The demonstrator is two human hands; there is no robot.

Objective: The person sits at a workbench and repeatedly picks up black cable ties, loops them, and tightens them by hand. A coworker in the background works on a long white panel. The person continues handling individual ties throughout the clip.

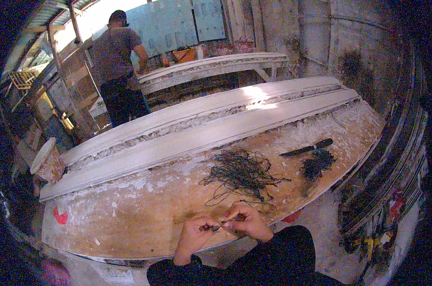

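My left hand (pixel 196 233) and my right hand (pixel 248 222) meet fingertip to fingertip over the near edge of the wooden table (pixel 144 214). Both are closed in a pinch on a short, thin dark strand (pixel 219 227); whether it is wire or cord I cannot tell. Just beyond my fingers lies a loose tangle of dark strands (pixel 240 172), with a few loops reaching toward my right hand. Farther right rests a knife (pixel 307 148) with a black handle, its blade pointing left. Beside it is a small heap of short dark pieces (pixel 317 163).
Two long white moulding strips (pixel 197 136) run along the table's far half. A plaster-crusted bucket (pixel 48 161) stands at its left end. Behind, another person (pixel 116 62) faces away beside a second long bench (pixel 211 66). Long strips (pixel 392 162) lean at the right wall.
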